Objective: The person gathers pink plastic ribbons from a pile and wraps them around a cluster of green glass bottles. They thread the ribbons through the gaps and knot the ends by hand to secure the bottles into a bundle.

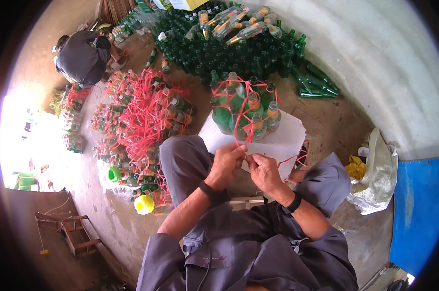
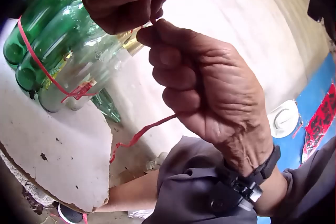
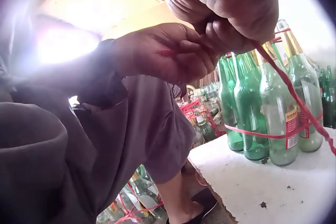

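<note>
A bundle of green and clear bottles stands upright on a white board, with red twine looped round the bodies and criss-crossed over the necks. Just in front of the bundle, the left hand pinches the twine. Close beside it, the right hand also pinches the twine, and a loose length trails from it to the right. In the left wrist view both hands meet, the right hand with curled fingers. The right wrist view has the left hand partly behind the right hand.
Many bottles tied with red twine stand on the floor at left. Behind the board is a mass of green bottles. A crouching person is at upper left. White sacking and a blue panel lie at right.
</note>
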The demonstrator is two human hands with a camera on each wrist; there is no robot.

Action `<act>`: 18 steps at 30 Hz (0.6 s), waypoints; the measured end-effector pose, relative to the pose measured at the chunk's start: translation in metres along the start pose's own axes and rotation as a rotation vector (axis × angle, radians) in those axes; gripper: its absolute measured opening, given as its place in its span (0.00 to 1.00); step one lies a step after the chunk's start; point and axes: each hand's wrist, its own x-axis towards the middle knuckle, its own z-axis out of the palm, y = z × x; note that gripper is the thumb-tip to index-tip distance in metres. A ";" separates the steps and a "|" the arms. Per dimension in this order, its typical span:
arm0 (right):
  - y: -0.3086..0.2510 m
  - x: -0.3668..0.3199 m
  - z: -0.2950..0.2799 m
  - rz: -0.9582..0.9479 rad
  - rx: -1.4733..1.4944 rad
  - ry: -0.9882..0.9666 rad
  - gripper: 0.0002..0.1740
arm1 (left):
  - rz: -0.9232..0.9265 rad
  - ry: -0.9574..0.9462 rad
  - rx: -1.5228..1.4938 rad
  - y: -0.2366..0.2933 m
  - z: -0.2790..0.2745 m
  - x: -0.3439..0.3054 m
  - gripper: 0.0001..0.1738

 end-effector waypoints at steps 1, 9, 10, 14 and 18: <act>0.001 -0.001 0.002 -0.039 -0.014 -0.021 0.09 | 0.000 -0.001 0.000 0.000 -0.001 0.002 0.09; 0.008 0.005 0.001 0.052 0.000 -0.127 0.13 | -0.012 -0.064 -0.054 0.002 -0.011 0.018 0.05; 0.009 0.005 0.001 0.049 0.011 -0.124 0.13 | -0.012 -0.063 -0.055 0.002 -0.014 0.019 0.05; 0.017 0.005 0.000 0.135 0.066 -0.174 0.13 | -0.024 -0.107 -0.099 0.009 -0.011 0.016 0.08; 0.021 0.007 0.002 0.086 0.065 -0.159 0.13 | -0.017 -0.130 -0.113 0.010 -0.014 0.018 0.12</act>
